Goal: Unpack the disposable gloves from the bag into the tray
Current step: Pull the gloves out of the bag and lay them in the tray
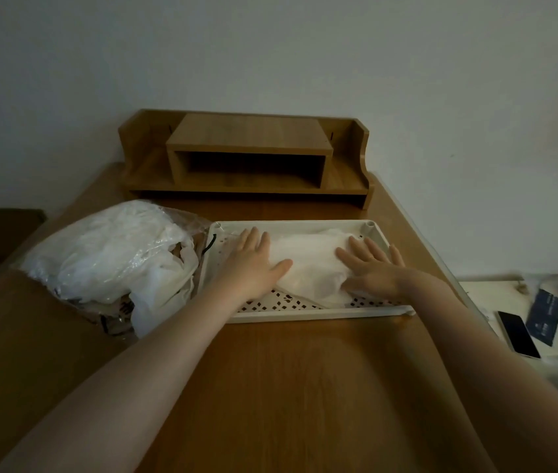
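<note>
Both hands lie flat in the white tray (304, 314), fingers straight and spread. The left hand (253, 264) presses on the left edge of a pile of thin white gloves (308, 264), its thumb stretched out over the pile. The right hand (371, 271) presses on the pile's right side, fingers pointing away from the person. The gloves sit between the two hands, on the tray's perforated floor, towards its right half.

Just left of the left hand, touching the tray's left wall, a crumpled clear bag (110, 257) lies on the wooden table (287, 387), with more white gloves showing inside it. Beyond both hands, against the wall, stands a wooden shelf (246, 158). Well to the right of the right arm, on a paler surface, lie a phone (518, 334) and a dark booklet (545, 317).
</note>
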`<state>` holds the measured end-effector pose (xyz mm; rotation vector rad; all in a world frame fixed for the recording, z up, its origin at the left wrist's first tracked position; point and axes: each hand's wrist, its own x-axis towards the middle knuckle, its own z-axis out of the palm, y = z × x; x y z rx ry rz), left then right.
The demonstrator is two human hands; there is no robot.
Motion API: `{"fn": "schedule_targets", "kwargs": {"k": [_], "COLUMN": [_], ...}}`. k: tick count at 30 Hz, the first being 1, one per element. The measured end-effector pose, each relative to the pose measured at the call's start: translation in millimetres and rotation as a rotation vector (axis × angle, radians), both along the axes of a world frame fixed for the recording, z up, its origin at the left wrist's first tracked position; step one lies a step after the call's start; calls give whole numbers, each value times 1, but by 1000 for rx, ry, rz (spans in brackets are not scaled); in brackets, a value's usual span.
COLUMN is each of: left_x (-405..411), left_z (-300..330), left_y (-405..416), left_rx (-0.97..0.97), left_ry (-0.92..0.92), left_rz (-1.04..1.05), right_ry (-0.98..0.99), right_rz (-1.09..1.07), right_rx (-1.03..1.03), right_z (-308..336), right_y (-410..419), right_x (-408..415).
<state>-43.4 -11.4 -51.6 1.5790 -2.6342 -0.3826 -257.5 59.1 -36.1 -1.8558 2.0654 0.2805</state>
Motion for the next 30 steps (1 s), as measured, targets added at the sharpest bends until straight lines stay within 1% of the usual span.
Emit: {"fn": "schedule_targets", "kwargs": {"k": [2, 4, 5, 6, 8, 9, 10, 11, 14, 17, 19, 21, 26, 30], "left_x": [7, 20, 32, 41, 65, 72, 82, 89, 103, 111, 116, 120, 124, 125], "left_z": [15, 29, 33, 36, 35, 36, 34, 34, 36, 36, 30, 19, 3, 1], "left_y": [13, 28, 34, 36, 35, 32, 28, 25, 17, 11, 8, 5, 1, 2], "left_rx": [-90, -178, -219, -259, -320, -346, -365, -372, -353, -326, -308, -277, -156, -101], "left_ry": [188, 378, 453, 526, 658, 720, 790, 872, 1087, 1162, 1193, 1202, 1132, 1076], "left_rz": [-141, -272, -299, -300, -222, -156, -79, -2, 175, 238, 249, 263, 247, 195], "right_ry": [-7, 66, 89, 77, -67, -188, -311, -384, -421, -439, -384, -302, -228, -326], "right_rz": [-50, -110, -137, -160, -140, -110, -60, 14, 281, 378, 410, 411, 314, 170], "right_rx": [-34, -68, -98, -170, -461, -627, -745, -799, -789, -693, -593, -539, -507, -581], "right_z": [7, 20, 28, 37, 52, 56, 57, 55, 33, 8, -7, -18, -26, -25], "right_y": [2, 6, 7, 10, 15, 18, 19, 20, 5, -19, -30, -38, -51, -51], "right_x": [3, 11, 20, 29, 62, 81, 107, 132, 187, 213, 223, 229, 232, 232]}}
